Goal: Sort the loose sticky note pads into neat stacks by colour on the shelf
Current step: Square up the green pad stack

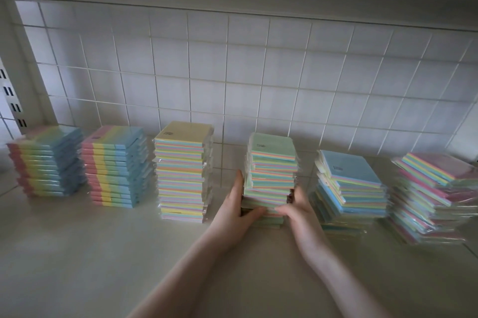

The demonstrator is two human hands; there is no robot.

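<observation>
- White wall tiles (pixel 232 64) are seen behind a pale shelf (pixel 77 253) on which six stacks of wrapped sticky note pads are lined up.
- At the centre of the row, the green-topped stack (pixel 271 162) is taken as the landmark; its pads are visibly staggered and not yet squared.
- Left of that stack, a yellow-topped stack (pixel 182 170) is seen tidy and upright, and beyond it two rainbow-striped stacks (pixel 117 167) are also neatly built.
- Right of the green-topped stack, a blue-topped stack (pixel 349 188) and, furthest right, a pink-topped stack (pixel 434 196) are shown slumped and fanned out.
- Sorting by colour is judged largely done; straightening of the three right-hand stacks appears to be left.
- The left hand (pixel 236 206) is pressed to the left side of the green-topped stack, fingers extended upward, thumb laid across its front.
- The right hand (pixel 297 210) is held at the lower right, its fingers curled round the bottom pads, forearms reaching in from below.
</observation>
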